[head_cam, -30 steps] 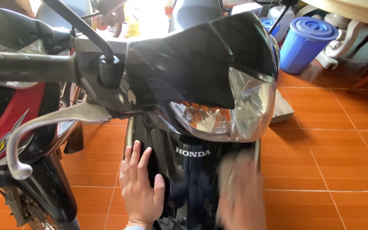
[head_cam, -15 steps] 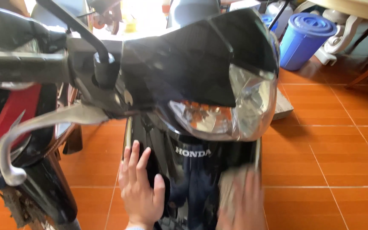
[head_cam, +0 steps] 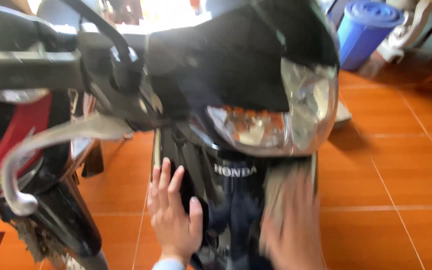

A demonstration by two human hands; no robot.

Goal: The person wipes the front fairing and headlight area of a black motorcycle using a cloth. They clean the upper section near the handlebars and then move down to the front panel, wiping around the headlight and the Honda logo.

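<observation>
Motorcycle front panel (head_cam: 236,200) — left hand (head_cam: 173,217) flat, fingers spread; right hand (head_cam: 291,225) blurred — grip unclear.

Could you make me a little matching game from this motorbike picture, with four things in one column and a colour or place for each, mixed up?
Things:
1. left hand
2. right hand
3. bucket
4. brake lever

Descriptions:
A. blue, top right on the tiled floor
B. silver, curving down at the left
C. flat on the black front panel
D. blurred, below the headlight

Pairs: 1-C, 2-D, 3-A, 4-B
</observation>
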